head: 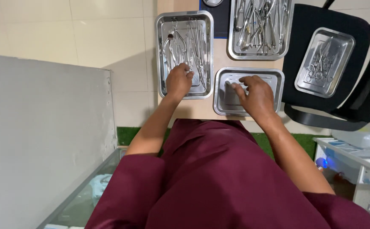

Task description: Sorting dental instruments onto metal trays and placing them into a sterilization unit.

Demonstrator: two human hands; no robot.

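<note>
A person in a maroon tunic works over a wooden desk (pixel 219 63). The left hand (pixel 179 80), fingers curled, touches slim steel instruments (pixel 189 46) lying lengthwise, pointing away, in a rectangular steel tray (pixel 161 55). The right hand (pixel 255 94) rests, fingers bent, in a smaller steel tray (pixel 278 78); what it grips is hidden. A crowded instrument tray (pixel 231 53) is cut off above; another tray (pixel 325 61) sits on a black chair (pixel 303 25).

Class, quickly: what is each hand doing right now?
Left hand: closed on instruments in the left tray.
Right hand: fingers resting in the near tray; grip unclear.
</note>
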